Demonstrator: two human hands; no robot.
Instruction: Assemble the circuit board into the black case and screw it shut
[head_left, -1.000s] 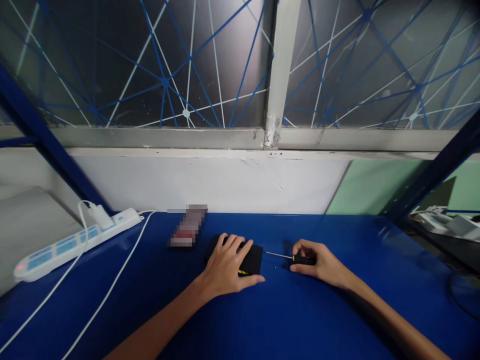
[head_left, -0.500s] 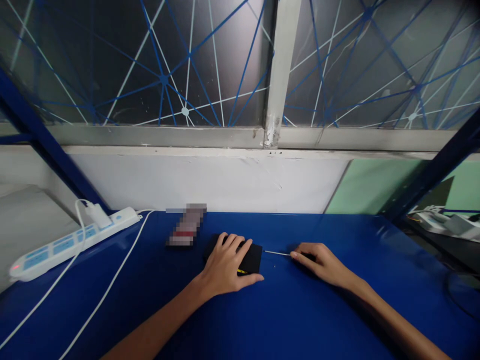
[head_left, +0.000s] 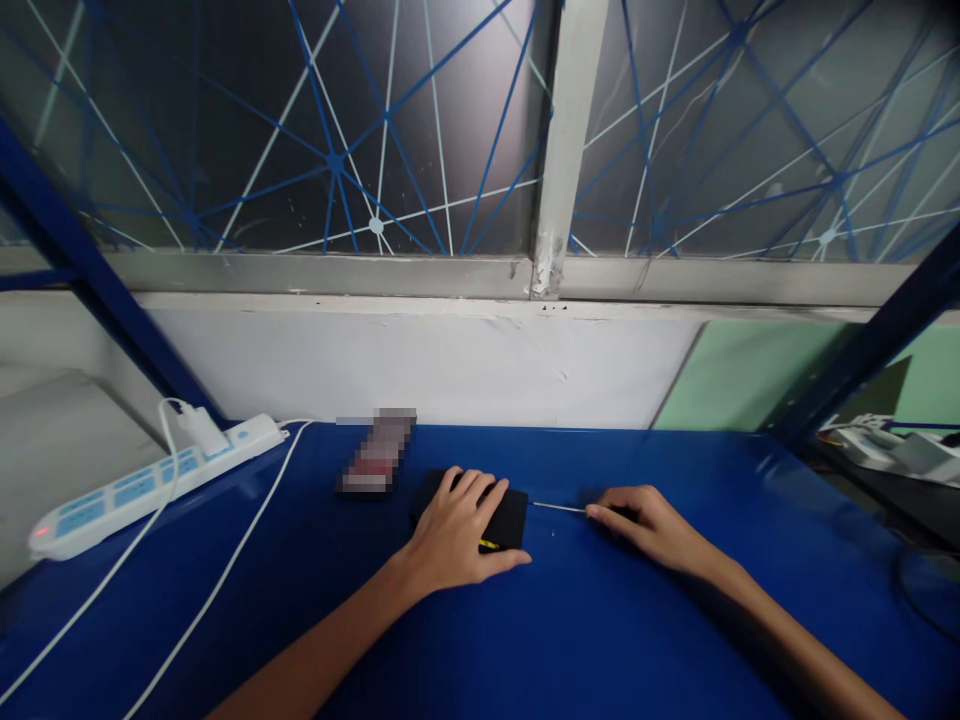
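Note:
My left hand lies flat with fingers spread on a small black box that has a yellow mark on its near edge, on the blue table. My right hand rests just right of it, fingers closed over the black handle of a thin screwdriver. Its metal shaft points left toward the box and lies low on the table. A tiny speck, perhaps a screw, sits between the two hands.
A white power strip with a plugged charger and white cables lies at the far left. A blurred reddish object sits behind the box. Wall and patterned window rise behind the table; blue shelf posts stand at both sides.
My right hand has lowered the screwdriver from a raised pinch to lying along the table and flattened over its handle. My left hand has stayed on the box.

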